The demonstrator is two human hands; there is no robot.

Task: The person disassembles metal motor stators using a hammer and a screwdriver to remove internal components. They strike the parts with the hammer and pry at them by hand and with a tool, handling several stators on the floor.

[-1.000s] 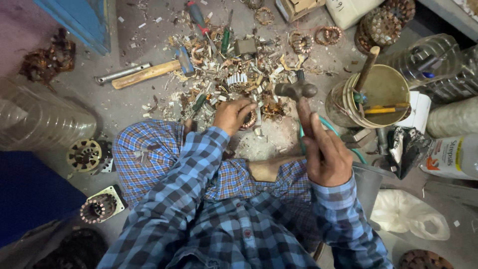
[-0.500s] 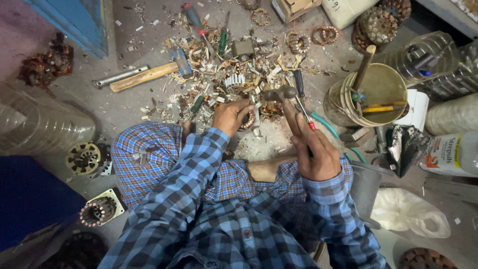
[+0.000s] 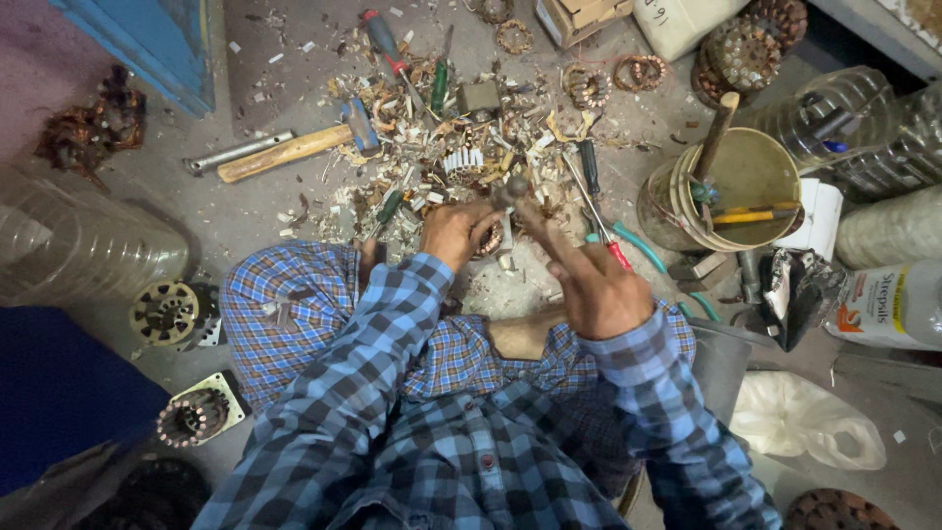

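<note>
hidden: small part under left hand (image 3: pixel 456 231) mostly covered by the fingers, only a coppery ringed edge shows at the hand's right side; kind unclear
cut off: person's lap and shirt fill the lower frame; plastic bottles run off the left and right edges
blur: hammer (image 3: pixel 535 221) in right hand (image 3: pixel 603 290) is smeared, head hard to make out
left hand fingers: curled down over the small part, pressing it onto the floor (image 3: pixel 245 211) just ahead of the knees
right hand fingers: closed round the hammer handle, head pointing forward and sitting just beside the left hand
part location: floor, near edge of the scrap pile (image 3: pixel 442 147), between the two hands
counts: 2 hammers (one held, one wooden-handled hammer (image 3: pixel 294 149) lying left of the pile); 1 red-handled screwdriver (image 3: pixel 388 44) at top of the pile; 1 bucket (image 3: pixel 731 186) on the right with tool handles sticking out; 2 wound stators (image 3: pixel 182 314) on the floor at left
part look: round, copper-coloured winding, small
</note>
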